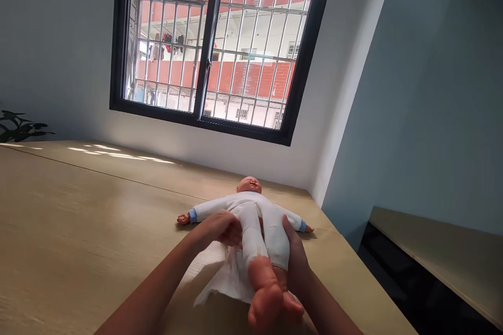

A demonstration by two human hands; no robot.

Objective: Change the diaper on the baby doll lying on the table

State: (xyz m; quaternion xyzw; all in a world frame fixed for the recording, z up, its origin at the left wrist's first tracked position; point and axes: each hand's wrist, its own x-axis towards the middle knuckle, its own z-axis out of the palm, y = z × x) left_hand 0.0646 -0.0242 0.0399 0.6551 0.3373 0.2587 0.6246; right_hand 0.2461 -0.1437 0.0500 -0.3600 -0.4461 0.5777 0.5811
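A baby doll (251, 186) in a white top with blue cuffs lies on its back on the table, arms spread and feet toward me. Its legs (251, 235) are wrapped in white fabric down to bare shins and feet. At the doll's hip on the left, my left hand (228, 227) has its fingers curled in; what they grip is hidden. My right hand (296, 251) clasps the other leg from outside, thumb on top and fingers out of sight. A loose white cloth (231, 277) spreads beneath the legs.
The wooden table (98, 230) has a seam near its far side and ends at an edge on the right. Beyond that stands a lower dark-sided surface (432, 251). A barred window (212, 57) and a plant (21, 126) are at the back.
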